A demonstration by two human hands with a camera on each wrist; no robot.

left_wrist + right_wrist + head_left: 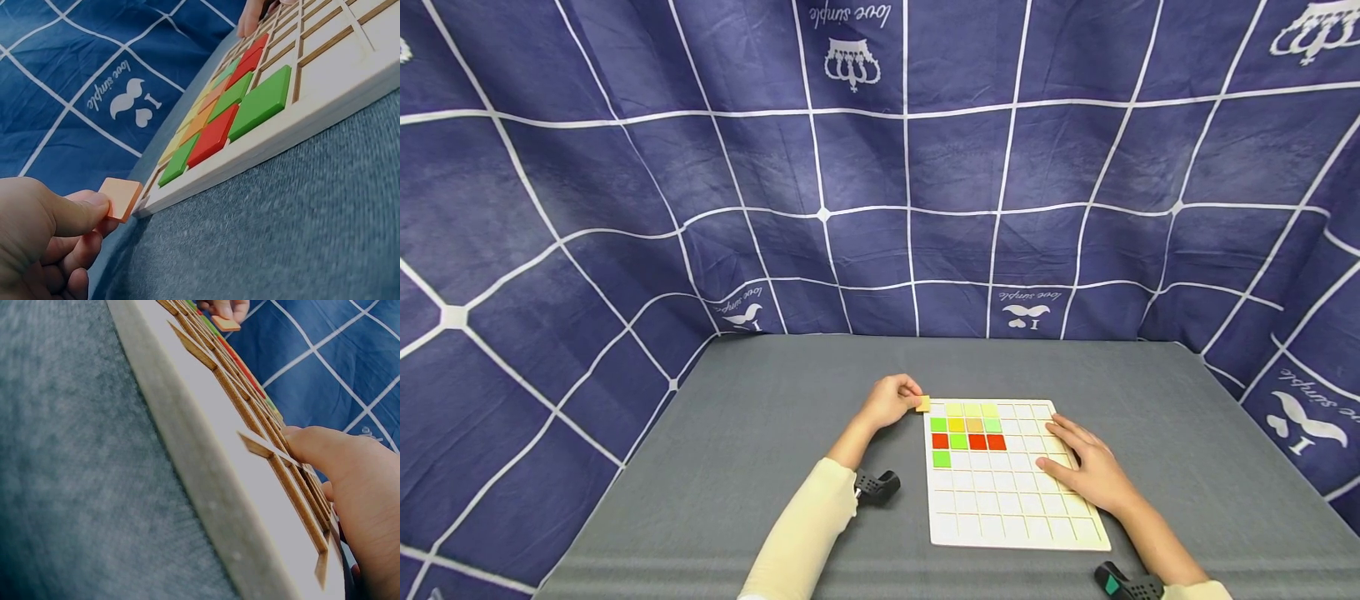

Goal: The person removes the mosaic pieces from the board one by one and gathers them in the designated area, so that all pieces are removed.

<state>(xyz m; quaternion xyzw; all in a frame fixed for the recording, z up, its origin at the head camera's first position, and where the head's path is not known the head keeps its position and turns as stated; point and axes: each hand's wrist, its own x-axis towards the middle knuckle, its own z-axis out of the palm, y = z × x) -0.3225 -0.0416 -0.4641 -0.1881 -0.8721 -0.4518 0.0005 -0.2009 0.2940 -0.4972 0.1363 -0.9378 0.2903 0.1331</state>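
My left hand [889, 402] pinches a small light-orange square tile [120, 197] between thumb and fingers, at the far left corner of a white grid board [981, 540]. In the left wrist view the tile is tilted and its edge overlaps the board's corner. My right hand [1093, 473] lies along the board's right side, fingers spread and thumb over the grid. Coloured tiles sit in the left cells: pale yellow ones [972, 410] in the far row, then green, yellow, orange and light green, then red [977, 442] and green, with one green tile [942, 459] nearest me.
The board lies flat on a grey cloth-covered table [805, 375]. A blue curtain [865, 167] with white lines hangs behind and at both sides. Dark devices are strapped at the left wrist [877, 487] and right wrist [1127, 583].
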